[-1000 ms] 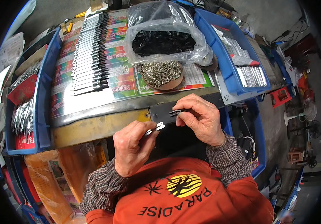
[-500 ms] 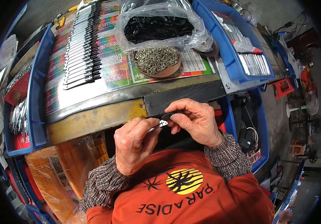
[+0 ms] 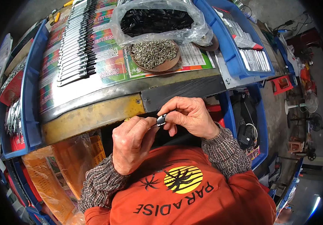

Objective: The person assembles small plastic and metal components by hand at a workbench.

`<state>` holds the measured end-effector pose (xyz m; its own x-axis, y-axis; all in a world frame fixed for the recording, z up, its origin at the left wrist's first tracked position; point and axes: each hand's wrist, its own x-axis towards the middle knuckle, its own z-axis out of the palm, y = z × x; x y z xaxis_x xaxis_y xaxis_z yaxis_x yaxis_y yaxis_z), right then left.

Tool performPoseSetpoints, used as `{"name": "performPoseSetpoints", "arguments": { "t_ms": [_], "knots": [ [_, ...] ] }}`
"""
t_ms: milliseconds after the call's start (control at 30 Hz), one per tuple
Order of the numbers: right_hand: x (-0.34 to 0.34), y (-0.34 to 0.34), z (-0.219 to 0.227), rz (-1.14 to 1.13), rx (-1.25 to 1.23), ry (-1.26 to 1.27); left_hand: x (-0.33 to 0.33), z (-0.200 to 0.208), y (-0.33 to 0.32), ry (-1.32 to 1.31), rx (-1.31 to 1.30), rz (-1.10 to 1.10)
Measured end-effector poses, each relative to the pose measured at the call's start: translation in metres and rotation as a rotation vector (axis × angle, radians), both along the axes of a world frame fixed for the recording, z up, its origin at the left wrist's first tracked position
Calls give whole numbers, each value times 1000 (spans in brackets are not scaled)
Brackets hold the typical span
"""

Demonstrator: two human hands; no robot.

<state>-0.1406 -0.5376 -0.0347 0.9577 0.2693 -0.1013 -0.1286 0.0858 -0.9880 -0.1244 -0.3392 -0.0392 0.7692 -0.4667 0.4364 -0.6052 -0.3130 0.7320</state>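
My left hand (image 3: 131, 144) and my right hand (image 3: 192, 115) meet just below the workbench edge, both pinching one small dark piece with a shiny metal tip (image 3: 162, 119). Most of that piece is hidden by my fingers. On the bench above, a round brown dish (image 3: 156, 68) holds a heap of small silvery metal parts. Behind it lies a clear plastic bag (image 3: 161, 20) full of small black parts. To the left, a long row of black-and-silver finished pieces (image 3: 77, 48) lies side by side on a colourful printed sheet.
Blue trays flank the bench: the left blue tray (image 3: 30, 93) holds metal pieces and red packets, the right blue tray (image 3: 240, 56) holds flat packaged items. An orange crate in plastic wrap (image 3: 64, 165) stands at lower left. A red stool (image 3: 283, 84) and fans stand on the floor at right.
My hands have drawn closer to my body and tighter together on the small piece. The view has tilted down, so the bench and its trays sit higher in the picture.
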Motion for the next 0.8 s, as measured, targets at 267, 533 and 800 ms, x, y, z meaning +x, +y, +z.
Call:
{"name": "performPoseSetpoints", "arguments": {
  "t_ms": [267,533,800],
  "knots": [
    [-4,-2,-12,86,60,29,-5,-14,0,-13,-52,-48],
    [-12,-6,-15,190,-206,-139,-15,-23,5,100,2,-64],
    [-28,-2,-23,195,-371,-270,-25,-36,5,101,-33,-84]
  ]
}}
